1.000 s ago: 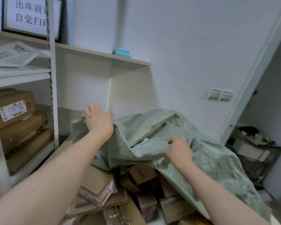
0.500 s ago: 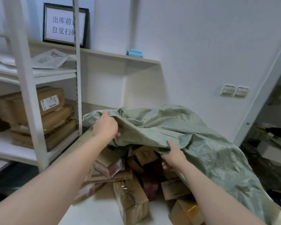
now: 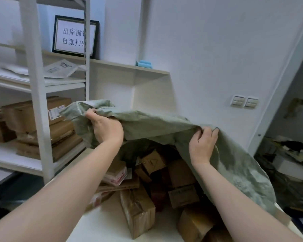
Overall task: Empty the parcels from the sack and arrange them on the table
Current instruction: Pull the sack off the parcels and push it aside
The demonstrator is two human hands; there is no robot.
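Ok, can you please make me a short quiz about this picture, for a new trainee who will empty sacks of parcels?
1. True or false: the left hand and the right hand both grip the green sack.
2. Where do the cardboard parcels lie? A) on the white table, under the lifted sack; B) on the floor; C) inside a blue crate.
3. Fill in: the hand nearer the white rack is the ____ hand.
Key: 1 true; 2 A; 3 left.
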